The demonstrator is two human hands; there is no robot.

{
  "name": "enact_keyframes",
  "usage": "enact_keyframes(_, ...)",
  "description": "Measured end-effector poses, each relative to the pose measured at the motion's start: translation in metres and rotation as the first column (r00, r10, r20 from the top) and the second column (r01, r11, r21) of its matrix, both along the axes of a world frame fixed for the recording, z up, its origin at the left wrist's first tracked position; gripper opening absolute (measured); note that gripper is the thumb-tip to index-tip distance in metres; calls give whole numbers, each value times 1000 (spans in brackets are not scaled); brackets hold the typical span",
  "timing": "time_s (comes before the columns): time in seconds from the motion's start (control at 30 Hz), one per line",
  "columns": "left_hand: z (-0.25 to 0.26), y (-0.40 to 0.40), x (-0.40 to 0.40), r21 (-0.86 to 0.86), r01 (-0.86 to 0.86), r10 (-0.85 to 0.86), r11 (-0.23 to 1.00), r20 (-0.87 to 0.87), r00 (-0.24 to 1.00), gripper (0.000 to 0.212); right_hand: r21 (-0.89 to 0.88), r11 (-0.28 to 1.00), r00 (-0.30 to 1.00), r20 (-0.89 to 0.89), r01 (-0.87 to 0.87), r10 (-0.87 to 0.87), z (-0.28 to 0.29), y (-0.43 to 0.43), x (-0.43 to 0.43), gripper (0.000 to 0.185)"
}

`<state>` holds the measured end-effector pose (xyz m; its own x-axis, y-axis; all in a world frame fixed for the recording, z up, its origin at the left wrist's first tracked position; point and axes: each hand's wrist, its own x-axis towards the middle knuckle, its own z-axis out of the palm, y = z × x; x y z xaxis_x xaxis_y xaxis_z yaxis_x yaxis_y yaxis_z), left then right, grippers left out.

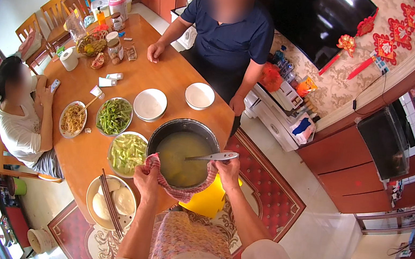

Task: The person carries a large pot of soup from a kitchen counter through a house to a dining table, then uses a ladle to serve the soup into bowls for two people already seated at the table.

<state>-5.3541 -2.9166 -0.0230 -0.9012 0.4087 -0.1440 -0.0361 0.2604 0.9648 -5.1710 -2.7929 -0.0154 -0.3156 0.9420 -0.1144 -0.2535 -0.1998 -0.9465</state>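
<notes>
A dark pot (175,125) of yellowish soup is at the near edge of the wooden dining table, a metal ladle (213,157) leaning in it. My left hand (146,181) grips the pot's left side through a red-and-white checked cloth (183,194). On the right side, my right hand (228,173) grasps the cloth and pot rim beneath the ladle's handle. Whether the pot's base touches the table is hidden. Left of the pot are a plate of pale green vegetables (127,153) and a steamer dish of white buns (123,200) with brown chopsticks (111,203) across it.
Stacked white bowls (150,104), another white bowl (199,95), green beans (114,116) and noodles (73,118) stand on the table (175,75). One person (227,31) is at the far side; another (22,116) sits left with a phone. A yellow stool (208,201) is below the pot.
</notes>
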Motion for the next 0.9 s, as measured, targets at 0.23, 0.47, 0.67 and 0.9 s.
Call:
enact_keyframes(0.23, -4, 1, 12, 22, -73, 74, 997, -74, 995, 39, 33, 999, 994, 106, -16, 12, -43, 17, 10, 5)
enact_keyframes(0.47, 2, -4, 22, -121, -31, 23, 992, -64, 998, 38, 63, 997, 993, 107, 49, -56, -16, 8, 18, 4)
enact_keyframes(0.67, 17, -20, 34, -148, -35, 46, 988, 70, 996, 23, 110, 994, 989, 145, 20, -36, -12, 4, 28, 7)
enact_keyframes(0.9, 12, -44, 41, -178, -181, 193, 967, 51, 980, 23, -136, 982, 987, 72, -131, 142, 4, -19, 9, 8)
